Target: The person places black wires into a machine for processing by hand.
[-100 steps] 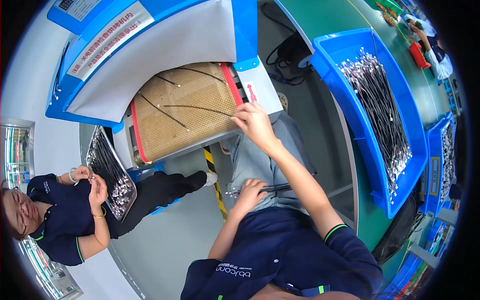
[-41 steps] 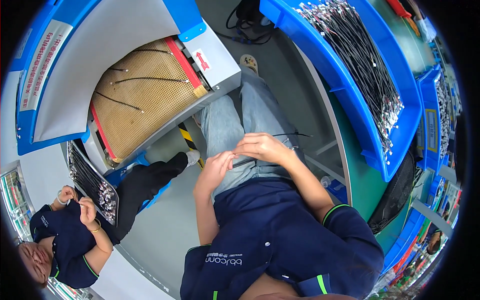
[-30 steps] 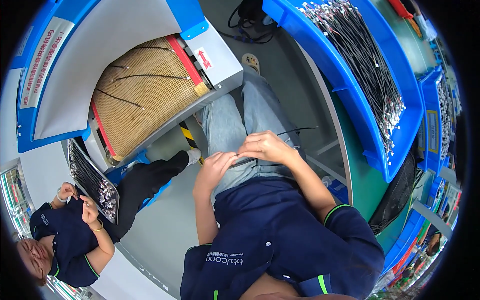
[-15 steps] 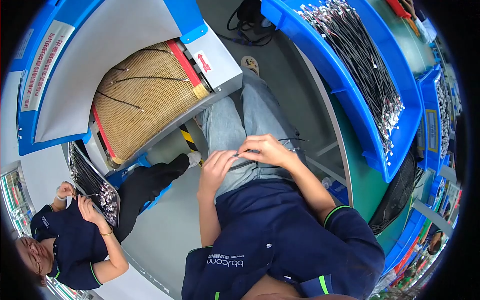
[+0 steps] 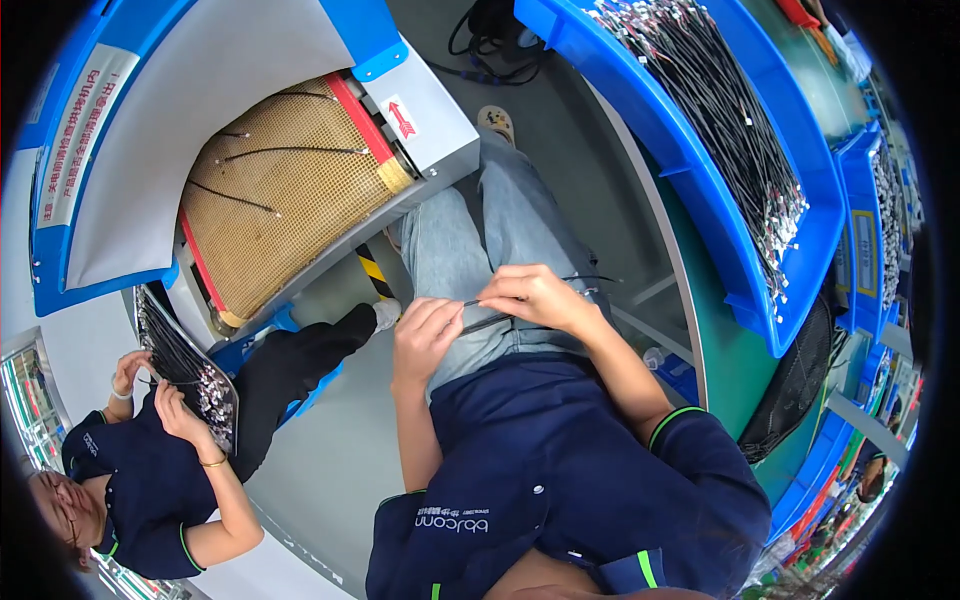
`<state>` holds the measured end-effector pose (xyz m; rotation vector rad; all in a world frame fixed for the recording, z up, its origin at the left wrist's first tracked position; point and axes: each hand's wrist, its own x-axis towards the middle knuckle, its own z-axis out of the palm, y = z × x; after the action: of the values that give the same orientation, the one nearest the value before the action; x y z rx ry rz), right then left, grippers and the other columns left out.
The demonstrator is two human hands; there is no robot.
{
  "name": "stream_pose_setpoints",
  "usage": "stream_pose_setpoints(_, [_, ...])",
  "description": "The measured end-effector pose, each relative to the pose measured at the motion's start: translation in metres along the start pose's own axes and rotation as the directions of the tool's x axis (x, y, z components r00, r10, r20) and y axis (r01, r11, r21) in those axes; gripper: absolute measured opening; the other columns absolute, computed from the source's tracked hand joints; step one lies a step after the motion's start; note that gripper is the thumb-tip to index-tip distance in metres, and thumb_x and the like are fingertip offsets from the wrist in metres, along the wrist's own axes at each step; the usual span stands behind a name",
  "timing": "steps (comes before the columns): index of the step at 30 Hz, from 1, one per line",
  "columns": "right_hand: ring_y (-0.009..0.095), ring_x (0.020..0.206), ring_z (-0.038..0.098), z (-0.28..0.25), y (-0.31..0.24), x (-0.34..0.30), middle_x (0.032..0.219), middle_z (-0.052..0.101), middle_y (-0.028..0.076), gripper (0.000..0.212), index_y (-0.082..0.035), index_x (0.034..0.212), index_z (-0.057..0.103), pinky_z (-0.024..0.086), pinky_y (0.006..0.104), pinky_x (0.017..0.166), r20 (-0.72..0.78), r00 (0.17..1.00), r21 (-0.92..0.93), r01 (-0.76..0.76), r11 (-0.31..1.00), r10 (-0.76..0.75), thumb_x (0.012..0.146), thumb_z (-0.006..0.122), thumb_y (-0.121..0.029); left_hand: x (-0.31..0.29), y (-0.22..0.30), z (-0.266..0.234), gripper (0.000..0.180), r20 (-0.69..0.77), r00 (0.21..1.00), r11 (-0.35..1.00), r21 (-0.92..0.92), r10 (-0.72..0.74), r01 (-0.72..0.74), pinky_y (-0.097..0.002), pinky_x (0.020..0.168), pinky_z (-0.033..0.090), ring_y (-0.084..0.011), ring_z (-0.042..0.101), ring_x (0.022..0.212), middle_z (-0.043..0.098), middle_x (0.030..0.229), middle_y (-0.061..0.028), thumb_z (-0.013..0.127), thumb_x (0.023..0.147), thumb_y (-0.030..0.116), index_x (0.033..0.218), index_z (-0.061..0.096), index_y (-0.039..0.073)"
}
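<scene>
- Clock positions are read from the held black cable (image 5: 471, 303), with 12 at the top of the view.
- Cable: short dark span visible between the person's hands, above the lap of the pale blue jeans (image 5: 445, 235).
- Left hand (image 5: 427, 332): at 8 o'clock, fingertips and thumb pinched on the cable.
- Right hand (image 5: 535, 297): at 3 o'clock, likewise pinched on the cable, near the left hand but apart from it.
- Dark strand (image 5: 597, 278) protrudes past the right hand at 3 o'clock; cannot tell whether it belongs to the same cable.
- More dark strands (image 5: 488, 322) lie across the lap, partly hidden by the hands.
- At 10 o'clock: tan mesh belt (image 5: 290, 185) with red edging, bearing four dark cables lying apart, beneath a white and blue hood (image 5: 200, 110).
- At 2 o'clock: blue bin (image 5: 820, 240) on the green counter (image 5: 735, 372), holding many black cables with pale ends.
- At 8 o'clock: seated co-worker (image 5: 150, 470), both hands raised beside a tray of cables (image 5: 236, 415).
</scene>
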<state>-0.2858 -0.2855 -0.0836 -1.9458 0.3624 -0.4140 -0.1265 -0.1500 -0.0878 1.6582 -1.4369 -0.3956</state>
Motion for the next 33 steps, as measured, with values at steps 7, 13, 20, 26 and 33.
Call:
stream_pose_setpoints(7, [0.024, 0.076, 0.063, -0.014, 0.001, -0.003, 0.085, 0.063, 0.01, 0.014, -0.002, 0.094, 0.067, 0.05, 0.0318, 0.067, 0.041, 0.997, 0.024, -0.07, 0.997, 0.069, 0.08, 0.067, -0.007, -0.001, -0.001, -0.007, 0.015, 0.025, 0.999, 0.997, 0.071, -0.022, 0.02, -0.0315, 0.065, 0.049, -0.0231, 0.061, 0.072, 0.064, 0.078, -0.0072, 0.07, 0.068, -0.004, 0.08, 0.064, 0.003])
stream_pose_setpoints(13, [0.023, 0.075, 0.062, -0.023, -0.002, -0.006, 0.084, 0.063, 0.009, 0.015, -0.003, 0.094, 0.068, 0.05, 0.0314, 0.065, -0.043, 0.996, -0.06, -0.083, 0.995, 0.081, 0.079, 0.068, -0.005, -0.002, -0.006, -0.016, 0.014, 0.037, 0.99, 0.988, 0.071, -0.137, 0.135, -0.0314, 0.069, 0.049, -0.0216, 0.062, 0.079, 0.065, 0.083, -0.0061, 0.07, 0.071, 0.0, 0.084, 0.065, 0.004])
stream_pose_setpoints(20, [0.022, 0.066, 0.062, -0.018, -0.012, 0.003, 0.076, 0.064, 0.008, 0.013, -0.003, 0.086, 0.067, 0.048, 0.0301, 0.057, -0.208, 0.973, -0.12, -0.123, 0.985, 0.096, 0.076, 0.072, -0.008, -0.014, -0.025, 0.014, 0.041, 0.025, 0.755, 0.591, -0.605, -0.655, 0.533, -0.0273, 0.082, 0.05, -0.0155, 0.061, 0.094, 0.061, 0.107, -0.0113, 0.067, 0.081, 0.0, 0.119, 0.051, -0.001])
stream_pose_setpoints(26, [0.025, 0.071, 0.062, -0.005, -0.009, 0.014, 0.076, 0.064, 0.008, 0.012, -0.003, 0.083, 0.066, 0.049, 0.0338, 0.063, -0.117, 0.992, -0.258, -0.075, 0.963, 0.046, 0.077, 0.07, -0.012, -0.017, -0.005, 0.062, 0.022, 0.118, 0.726, 0.04, -0.98, -0.677, 0.197, -0.0252, 0.079, 0.051, -0.0133, 0.06, 0.087, 0.062, 0.101, -0.0088, 0.059, 0.089, 0.003, 0.111, 0.057, -0.001])
stream_pose_setpoints(33, [0.026, 0.075, 0.061, -0.046, 0.005, -0.007, 0.076, 0.062, 0.007, 0.013, -0.006, 0.083, 0.064, 0.05, 0.0358, 0.067, -0.105, 0.989, -0.438, -0.136, 0.888, 0.1, 0.079, 0.066, -0.018, -0.032, -0.049, 0.031, 0.018, -0.067, 0.58, 0.161, -0.98, -0.812, 0.113, -0.0213, 0.076, 0.052, -0.0118, 0.061, 0.085, 0.061, 0.094, -0.0074, 0.053, 0.094, 0.008, 0.108, 0.057, -0.002])
